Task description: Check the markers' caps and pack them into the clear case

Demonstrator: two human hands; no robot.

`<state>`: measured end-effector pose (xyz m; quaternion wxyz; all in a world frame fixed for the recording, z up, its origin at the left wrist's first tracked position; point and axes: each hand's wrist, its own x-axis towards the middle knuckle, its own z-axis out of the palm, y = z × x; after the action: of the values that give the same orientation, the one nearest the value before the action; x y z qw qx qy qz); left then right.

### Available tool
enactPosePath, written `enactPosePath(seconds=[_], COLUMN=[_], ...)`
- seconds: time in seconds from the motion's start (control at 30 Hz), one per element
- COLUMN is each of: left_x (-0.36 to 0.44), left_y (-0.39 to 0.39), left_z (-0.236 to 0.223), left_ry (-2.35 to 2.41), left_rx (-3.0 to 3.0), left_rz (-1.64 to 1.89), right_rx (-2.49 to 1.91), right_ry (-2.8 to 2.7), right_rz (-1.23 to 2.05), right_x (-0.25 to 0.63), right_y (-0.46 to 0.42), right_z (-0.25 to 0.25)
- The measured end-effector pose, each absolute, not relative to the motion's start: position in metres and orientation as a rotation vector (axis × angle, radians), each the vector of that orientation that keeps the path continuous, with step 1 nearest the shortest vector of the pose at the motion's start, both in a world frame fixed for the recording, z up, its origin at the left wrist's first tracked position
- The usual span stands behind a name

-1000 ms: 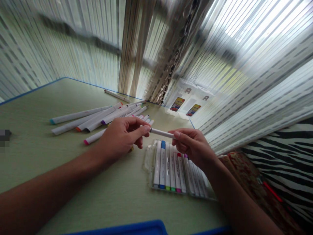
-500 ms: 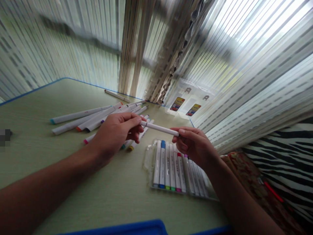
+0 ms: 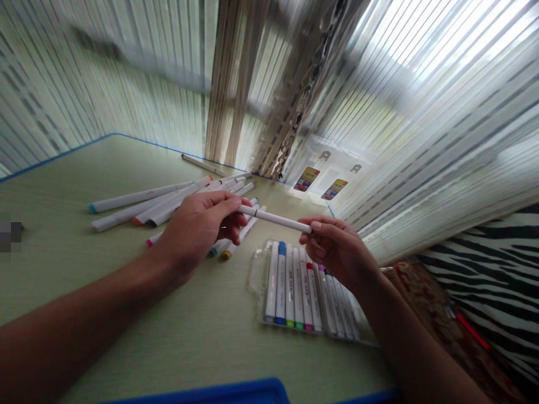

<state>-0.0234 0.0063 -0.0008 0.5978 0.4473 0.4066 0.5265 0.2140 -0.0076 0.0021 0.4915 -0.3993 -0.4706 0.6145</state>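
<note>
Between my two hands a white marker [image 3: 278, 219] is held nearly level, above the table [image 3: 189, 331]. My left hand [image 3: 210, 221] pinches its left end between thumb and fingers. At the other end, the fingertips of my right hand [image 3: 332, 238] close round a dark tip. Below my right hand lies a clear plastic case [image 3: 257, 280] with several white markers [image 3: 293, 286] in rows, their ends blue, green and pink. Behind my left hand a loose pile of white markers [image 3: 130, 197] with coloured ends is spread, partly hidden by that hand.
A clear plastic sleeve [image 3: 320, 174] with two labels stands at the table's far corner, against striped curtains [image 3: 147, 73]. Blue plastic edging [image 3: 236, 391] shows at the near edge. On the right are a zebra-striped cloth [image 3: 488, 269] and a red patterned fabric [image 3: 421, 297].
Between the marker's dark ring and my left fingertips a little more of its left part shows. Both hands still hold its ends, and the view has shifted slightly.
</note>
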Motion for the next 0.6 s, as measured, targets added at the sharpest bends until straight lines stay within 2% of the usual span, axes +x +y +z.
enactPosePath(seconds=[0.6], left_x=[-0.0243], left_y=[0.0058], left_z=[-0.0023], left_ry=[0.971], left_rx=[1.139], left_rz=[1.24], right_rx=[-1.03], right_ry=[-1.204], right_rz=[1.437], right_x=[0.2129], right_y=[-0.0072], right_z=[0.0008])
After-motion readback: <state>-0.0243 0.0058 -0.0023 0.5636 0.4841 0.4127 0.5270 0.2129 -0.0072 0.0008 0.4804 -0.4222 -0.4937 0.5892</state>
